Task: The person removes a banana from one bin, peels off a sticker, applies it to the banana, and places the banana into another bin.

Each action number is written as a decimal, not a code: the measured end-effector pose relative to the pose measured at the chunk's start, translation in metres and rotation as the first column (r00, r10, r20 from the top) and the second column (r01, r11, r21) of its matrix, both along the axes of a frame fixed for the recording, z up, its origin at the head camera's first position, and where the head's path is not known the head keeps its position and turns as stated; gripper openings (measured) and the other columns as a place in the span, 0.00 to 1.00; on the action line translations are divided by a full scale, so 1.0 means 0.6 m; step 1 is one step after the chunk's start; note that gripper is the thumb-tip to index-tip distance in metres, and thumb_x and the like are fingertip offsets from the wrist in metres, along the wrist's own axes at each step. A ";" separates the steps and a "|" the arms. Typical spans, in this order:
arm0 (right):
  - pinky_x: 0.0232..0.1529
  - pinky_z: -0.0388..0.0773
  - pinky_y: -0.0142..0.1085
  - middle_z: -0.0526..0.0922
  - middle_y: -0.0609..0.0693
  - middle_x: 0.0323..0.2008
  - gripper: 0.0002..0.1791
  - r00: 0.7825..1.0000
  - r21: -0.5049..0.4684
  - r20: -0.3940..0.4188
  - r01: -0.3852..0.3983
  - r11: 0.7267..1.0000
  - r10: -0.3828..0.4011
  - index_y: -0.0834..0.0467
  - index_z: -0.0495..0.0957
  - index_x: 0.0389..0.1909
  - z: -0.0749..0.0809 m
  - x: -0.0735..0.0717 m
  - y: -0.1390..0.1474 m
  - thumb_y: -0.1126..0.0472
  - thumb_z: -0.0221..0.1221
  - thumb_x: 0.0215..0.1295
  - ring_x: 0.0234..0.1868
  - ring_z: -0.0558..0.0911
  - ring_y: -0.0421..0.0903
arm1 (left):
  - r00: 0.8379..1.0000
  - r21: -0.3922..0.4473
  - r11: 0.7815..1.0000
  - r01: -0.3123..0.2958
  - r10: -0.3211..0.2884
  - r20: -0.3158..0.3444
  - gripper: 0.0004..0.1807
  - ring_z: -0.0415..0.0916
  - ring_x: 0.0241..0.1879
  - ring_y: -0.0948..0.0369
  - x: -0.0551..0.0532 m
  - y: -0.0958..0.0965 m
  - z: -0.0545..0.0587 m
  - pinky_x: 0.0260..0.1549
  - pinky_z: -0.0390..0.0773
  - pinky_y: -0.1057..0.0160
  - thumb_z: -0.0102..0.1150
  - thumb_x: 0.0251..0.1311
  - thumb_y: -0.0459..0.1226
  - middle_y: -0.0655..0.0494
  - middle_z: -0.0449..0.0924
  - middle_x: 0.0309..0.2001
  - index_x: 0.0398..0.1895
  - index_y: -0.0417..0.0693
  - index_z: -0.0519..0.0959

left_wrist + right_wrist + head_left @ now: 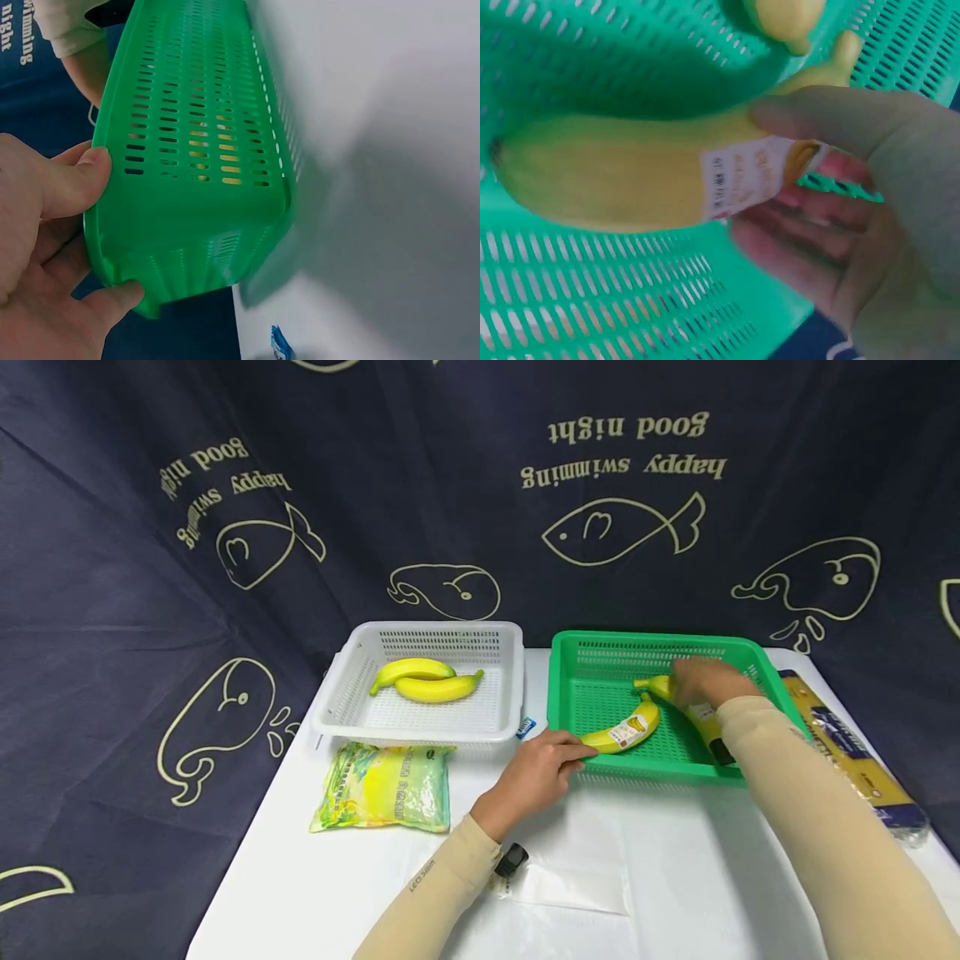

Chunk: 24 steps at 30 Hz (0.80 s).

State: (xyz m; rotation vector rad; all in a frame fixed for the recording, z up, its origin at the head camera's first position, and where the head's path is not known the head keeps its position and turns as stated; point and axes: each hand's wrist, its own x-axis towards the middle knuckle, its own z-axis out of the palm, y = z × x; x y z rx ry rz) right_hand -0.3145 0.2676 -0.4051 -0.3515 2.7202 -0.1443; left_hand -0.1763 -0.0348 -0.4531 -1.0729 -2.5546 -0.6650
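In the head view, my left hand [536,777] grips the green basket [637,639] by its front left corner. The left wrist view has the thumb and fingers of that hand about the rim. Inside the same basket my right hand [705,681] holds a yellow banana [630,176] with a white label, thumb on one side and fingers on the other, near the stem end. A second labelled banana [632,732] lies in the basket's left part, close to the left fingertips.
Left of the green basket stands a white basket [420,735] with two bananas [438,688]. A yellow-green packet [390,787] lies before it, a small blue wrapper [526,727] between the baskets. A brown-and-blue package [851,747] lies at right, a clear bag [570,889] in front.
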 end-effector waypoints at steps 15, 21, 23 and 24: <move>0.41 0.76 0.52 0.80 0.54 0.43 0.23 0.856 0.122 -0.355 -0.357 0.926 0.377 0.54 0.79 0.54 -0.001 -0.033 -0.100 0.70 0.65 0.56 0.43 0.79 0.55 | 1.000 -0.007 1.000 0.002 -0.002 0.027 0.15 0.73 0.49 0.67 0.000 -0.008 0.004 0.50 0.69 0.73 0.61 0.62 0.34 0.63 0.79 0.47 0.51 0.56 0.83; 0.47 0.75 0.52 0.81 0.52 0.49 0.21 0.869 0.091 -0.301 -0.384 0.919 0.393 0.49 0.81 0.52 -0.012 -0.043 -0.126 0.69 0.64 0.59 0.49 0.79 0.54 | 1.000 -0.020 1.000 0.017 -0.016 0.021 0.15 0.73 0.50 0.67 -0.001 -0.005 0.004 0.50 0.69 0.74 0.61 0.63 0.35 0.62 0.79 0.47 0.52 0.57 0.83; 0.49 0.74 0.53 0.81 0.52 0.50 0.20 0.877 0.083 -0.284 -0.379 0.922 0.387 0.48 0.82 0.53 -0.016 -0.044 -0.133 0.68 0.63 0.60 0.50 0.78 0.54 | 1.000 -0.020 1.000 0.017 -0.016 0.020 0.15 0.72 0.50 0.67 -0.003 -0.004 0.003 0.50 0.68 0.74 0.60 0.64 0.35 0.63 0.79 0.48 0.52 0.57 0.83; 0.49 0.74 0.53 0.81 0.53 0.51 0.20 0.879 0.078 -0.276 -0.383 0.920 0.389 0.49 0.82 0.53 -0.018 -0.045 -0.136 0.68 0.63 0.61 0.51 0.78 0.54 | 1.000 -0.017 1.000 0.016 -0.016 0.022 0.15 0.72 0.50 0.68 -0.003 -0.004 0.002 0.51 0.68 0.74 0.60 0.64 0.35 0.63 0.79 0.48 0.52 0.57 0.83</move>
